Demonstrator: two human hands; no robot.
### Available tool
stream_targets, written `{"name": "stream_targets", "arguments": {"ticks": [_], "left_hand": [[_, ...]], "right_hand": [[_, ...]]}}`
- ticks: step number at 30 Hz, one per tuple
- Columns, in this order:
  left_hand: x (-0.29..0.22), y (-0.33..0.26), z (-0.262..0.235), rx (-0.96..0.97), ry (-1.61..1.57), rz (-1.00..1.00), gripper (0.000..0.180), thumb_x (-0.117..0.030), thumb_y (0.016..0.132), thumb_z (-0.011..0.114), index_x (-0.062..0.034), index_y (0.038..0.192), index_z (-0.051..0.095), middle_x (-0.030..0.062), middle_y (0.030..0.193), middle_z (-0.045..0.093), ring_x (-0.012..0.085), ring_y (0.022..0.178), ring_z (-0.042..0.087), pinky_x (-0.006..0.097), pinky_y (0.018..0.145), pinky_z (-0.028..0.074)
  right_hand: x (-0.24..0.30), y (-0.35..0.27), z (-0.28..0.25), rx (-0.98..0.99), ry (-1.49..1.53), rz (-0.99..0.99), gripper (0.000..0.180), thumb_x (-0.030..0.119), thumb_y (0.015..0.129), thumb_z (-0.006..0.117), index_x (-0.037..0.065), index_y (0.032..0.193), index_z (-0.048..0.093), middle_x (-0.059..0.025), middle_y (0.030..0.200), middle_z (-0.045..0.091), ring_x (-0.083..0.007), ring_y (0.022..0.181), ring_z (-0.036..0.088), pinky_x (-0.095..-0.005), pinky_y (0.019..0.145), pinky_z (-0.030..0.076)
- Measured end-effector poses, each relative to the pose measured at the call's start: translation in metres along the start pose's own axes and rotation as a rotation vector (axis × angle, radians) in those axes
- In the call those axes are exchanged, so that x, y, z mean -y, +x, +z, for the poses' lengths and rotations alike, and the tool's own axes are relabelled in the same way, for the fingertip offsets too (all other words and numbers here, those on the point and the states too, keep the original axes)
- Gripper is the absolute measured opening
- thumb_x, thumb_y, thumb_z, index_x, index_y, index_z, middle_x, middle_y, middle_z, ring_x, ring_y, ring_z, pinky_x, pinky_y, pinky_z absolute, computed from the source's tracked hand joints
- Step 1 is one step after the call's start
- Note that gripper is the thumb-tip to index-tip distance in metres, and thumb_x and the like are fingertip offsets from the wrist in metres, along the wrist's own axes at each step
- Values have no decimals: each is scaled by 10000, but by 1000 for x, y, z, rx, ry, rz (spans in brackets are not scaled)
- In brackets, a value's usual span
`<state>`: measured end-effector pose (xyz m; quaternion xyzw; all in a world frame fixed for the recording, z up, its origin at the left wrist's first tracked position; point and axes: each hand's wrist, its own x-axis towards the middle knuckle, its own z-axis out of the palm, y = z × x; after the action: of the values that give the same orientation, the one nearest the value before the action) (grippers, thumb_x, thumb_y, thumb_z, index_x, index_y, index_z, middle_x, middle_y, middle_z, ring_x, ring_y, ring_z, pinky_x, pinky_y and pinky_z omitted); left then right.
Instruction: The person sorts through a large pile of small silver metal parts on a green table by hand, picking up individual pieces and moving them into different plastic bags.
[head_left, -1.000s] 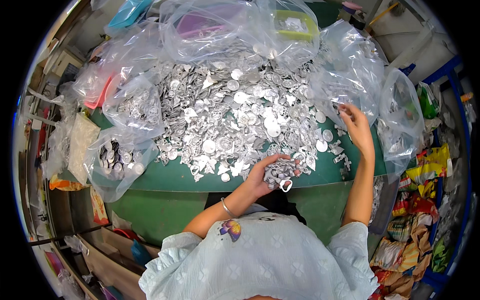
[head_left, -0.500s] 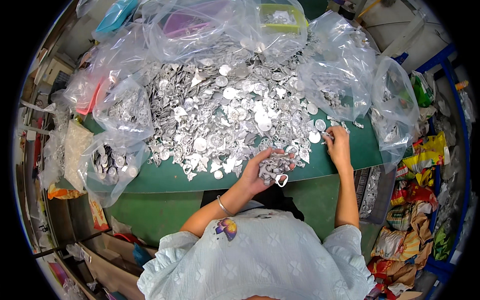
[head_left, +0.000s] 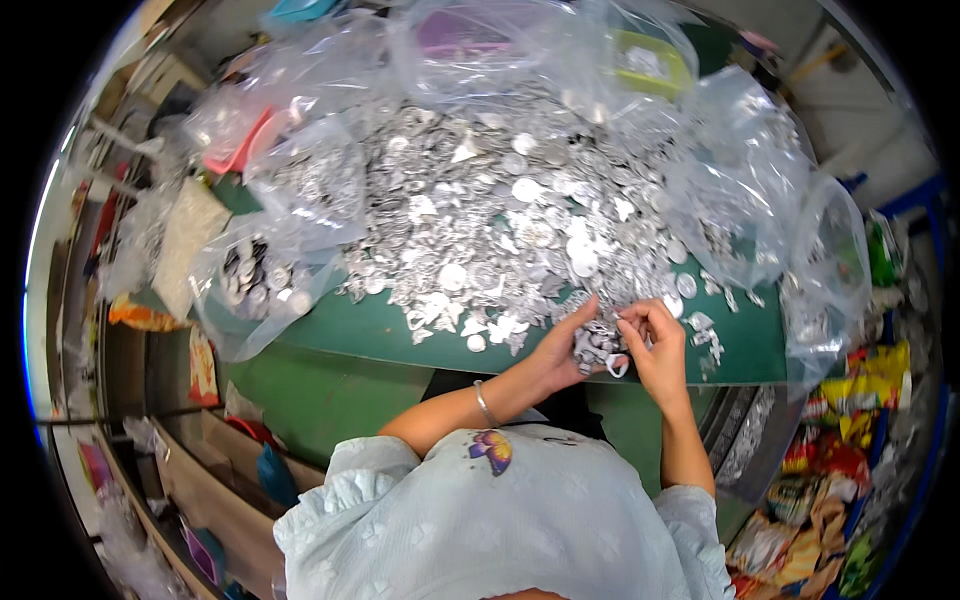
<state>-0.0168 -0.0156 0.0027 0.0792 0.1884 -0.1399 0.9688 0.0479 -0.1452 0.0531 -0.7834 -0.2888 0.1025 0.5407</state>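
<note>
Far left of the hands sits a clear bag of metal bits [head_left: 262, 285]. The left hand [head_left: 560, 350] cups a bunch of shiny silver pieces [head_left: 598, 348]. The right hand [head_left: 660, 345] pinches at that bunch. Just above both hands lies the big silver pile [head_left: 510, 215].

We see a bare strip of green table [head_left: 370, 335] open along the near edge; beyond it the heap of silver metal pieces [head_left: 500, 210] and clear plastic bags [head_left: 745, 215] block passage.

Single head-worn fisheye view, steeply downward and close over the green table [head_left: 380, 335], edges bent.
</note>
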Motion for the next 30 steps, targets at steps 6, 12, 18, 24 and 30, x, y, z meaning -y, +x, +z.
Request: {"name": "stream_targets", "arguments": {"ticks": [6, 12, 18, 24, 30], "left_hand": [[-14, 5, -9, 7, -34, 53, 228, -247, 853, 532, -89, 1017, 543, 100, 1005, 599, 224, 873, 602, 378, 660, 528], [-21, 9, -2, 11, -136, 145, 228, -220, 859, 510, -89, 1046, 516, 147, 1108, 554, 264, 942, 578, 386, 698, 518], [-21, 11, -2, 45, -160, 94, 242, -222, 856, 503, -68, 1043, 516, 167, 1101, 551, 302, 986, 550, 391, 803, 484], [-25, 7, 1, 92, -149, 66, 234, -218, 839, 510, -56, 1003, 547, 179, 1111, 546, 335, 1011, 532, 418, 844, 449], [-23, 8, 8, 7, -94, 54, 228, -232, 864, 472, -82, 1023, 536, 134, 1084, 578, 274, 951, 569, 355, 715, 507]], "right_hand": [[0, 8, 9, -86, -56, -176, 134, -51, 734, 592, -18, 863, 583, -88, 857, 549, -172, 737, 536, -255, 644, 422], [9, -4, 3, 80, -116, -291, 222, -15, 669, 654, 10, 880, 591, -97, 887, 529, -237, 807, 529, -314, 714, 424], [-6, -7, 6, 27, -346, -461, 255, -52, 626, 614, 37, 865, 633, -99, 868, 559, -271, 774, 539, -354, 682, 433], [-6, -6, 9, -77, -356, -645, 244, -39, 611, 598, 27, 843, 637, -100, 877, 598, -267, 782, 573, -354, 672, 456], [-4, -5, 0, -175, -48, -433, 216, -94, 675, 583, 2, 860, 641, -123, 827, 612, -242, 712, 587, -303, 607, 468]]}}
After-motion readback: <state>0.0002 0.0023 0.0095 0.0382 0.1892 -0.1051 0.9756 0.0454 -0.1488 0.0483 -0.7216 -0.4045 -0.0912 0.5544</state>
